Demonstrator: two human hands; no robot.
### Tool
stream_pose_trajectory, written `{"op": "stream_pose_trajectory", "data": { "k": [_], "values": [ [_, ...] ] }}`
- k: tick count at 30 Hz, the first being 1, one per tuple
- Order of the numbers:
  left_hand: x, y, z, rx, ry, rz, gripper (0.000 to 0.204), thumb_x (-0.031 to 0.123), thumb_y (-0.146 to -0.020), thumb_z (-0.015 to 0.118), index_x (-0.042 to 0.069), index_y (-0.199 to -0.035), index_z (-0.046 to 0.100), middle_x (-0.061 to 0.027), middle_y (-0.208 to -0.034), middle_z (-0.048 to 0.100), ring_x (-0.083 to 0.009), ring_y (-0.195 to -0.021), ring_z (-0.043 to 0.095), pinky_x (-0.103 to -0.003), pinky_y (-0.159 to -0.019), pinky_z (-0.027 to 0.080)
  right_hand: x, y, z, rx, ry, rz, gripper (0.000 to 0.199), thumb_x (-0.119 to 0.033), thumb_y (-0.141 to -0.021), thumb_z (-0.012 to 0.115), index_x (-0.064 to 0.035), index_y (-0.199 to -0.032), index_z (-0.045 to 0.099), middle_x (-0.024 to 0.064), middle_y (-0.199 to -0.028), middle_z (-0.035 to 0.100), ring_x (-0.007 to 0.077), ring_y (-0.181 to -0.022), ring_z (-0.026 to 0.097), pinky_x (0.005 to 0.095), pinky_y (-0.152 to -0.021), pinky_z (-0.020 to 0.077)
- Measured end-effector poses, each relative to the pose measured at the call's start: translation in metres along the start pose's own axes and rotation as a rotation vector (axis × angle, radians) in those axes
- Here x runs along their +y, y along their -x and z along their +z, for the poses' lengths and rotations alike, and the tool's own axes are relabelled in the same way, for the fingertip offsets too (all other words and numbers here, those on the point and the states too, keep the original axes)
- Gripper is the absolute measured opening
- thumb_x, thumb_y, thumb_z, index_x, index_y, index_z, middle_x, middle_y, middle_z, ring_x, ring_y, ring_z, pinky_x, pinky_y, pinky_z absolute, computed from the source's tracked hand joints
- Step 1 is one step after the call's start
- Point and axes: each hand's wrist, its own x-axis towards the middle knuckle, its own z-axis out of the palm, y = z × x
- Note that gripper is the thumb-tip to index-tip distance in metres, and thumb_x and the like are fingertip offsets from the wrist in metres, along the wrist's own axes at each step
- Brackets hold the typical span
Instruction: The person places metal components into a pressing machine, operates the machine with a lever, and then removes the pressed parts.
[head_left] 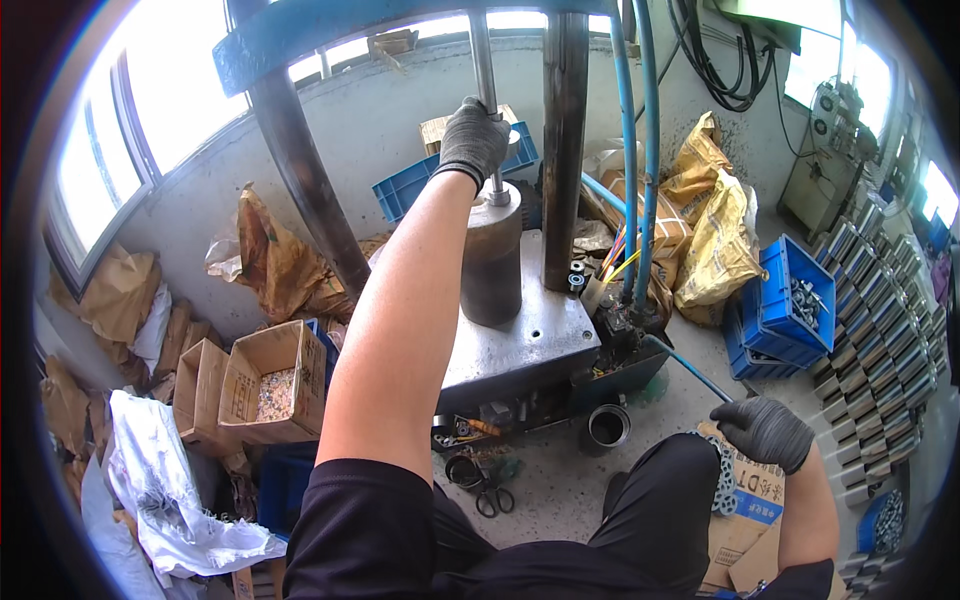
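My left hand [475, 138], in a dark grey knit glove, reaches up and forward, its fingers closed round an upright metal rod [483, 60]. The rod's lower end meets the top of a thick dark metal cylinder [491, 265]. That cylinder stands upright on the steel plate [530, 352] of a press with a blue crossbeam [400, 25]. At the lower right, my gloved right hand [768, 432] is closed on the end of a blue lever [692, 372], which slopes down from the press's side. What the left palm covers is hidden.
Dark steel columns [565, 150] flank the cylinder. Open cardboard boxes [275, 385] stand left, near a white sack [150, 480]. Blue crates [790, 300] and stacked metal cylinders [870, 340] are at right. A hollow metal sleeve [606, 428] and scissors [495, 500] are on the floor.
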Motion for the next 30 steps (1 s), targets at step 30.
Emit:
{"op": "stream_pose_trajectory", "data": {
  "k": [30],
  "values": [
    [0.006, 0.233, 0.017, 0.315, 1.199, 0.286, 0.026, 0.006, -0.094, 0.075, 0.006, -0.115, 0.06, -0.0078, -0.113, 0.066, -0.0111, -0.091, 0.06, -0.025, -0.079, 0.051, 0.018, -0.179, -0.115, 0.819, 0.346, 0.135, 0.02, -0.024, -0.094, 0.063, -0.0073, -0.099, 0.074, 0.0233, -0.097, 0.073, 0.0402, -0.097, 0.071, 0.0487, -0.087, 0.0573]
  ]
}}
